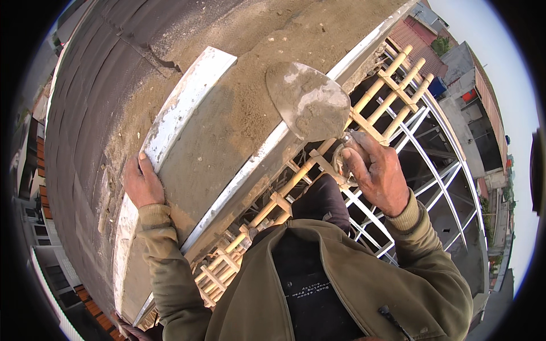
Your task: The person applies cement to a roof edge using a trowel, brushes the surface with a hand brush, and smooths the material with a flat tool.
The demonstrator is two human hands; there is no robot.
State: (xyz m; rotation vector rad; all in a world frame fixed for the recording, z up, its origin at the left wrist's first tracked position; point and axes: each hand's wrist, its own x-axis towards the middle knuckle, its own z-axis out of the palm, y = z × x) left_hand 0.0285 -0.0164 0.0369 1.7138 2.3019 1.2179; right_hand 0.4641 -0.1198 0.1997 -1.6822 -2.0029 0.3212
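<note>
My right hand (382, 173) is closed round the handle of a trowel (310, 99), whose rounded blade is smeared with wet grey mortar. The blade hovers over or rests at the outer edge of a mortar bed (213, 131); which of the two I cannot tell. My left hand (143, 182) grips the edge of a long, white, mortar-stained strip (182, 108) along the bed's inner side. A second pale strip (250, 162) borders the bed's outer edge. Grainy, sandy mortar (253, 113) lies on the smoother grey surface near the blade.
Dark roofing (96, 113) slopes away on the left. Bamboo scaffolding (375, 102) stands below the ledge on the right, with a white metal frame (432, 170) and a drop beyond. My dark-trousered leg (321, 202) is close to the bamboo. Neighbouring buildings (472, 102) lie farther off.
</note>
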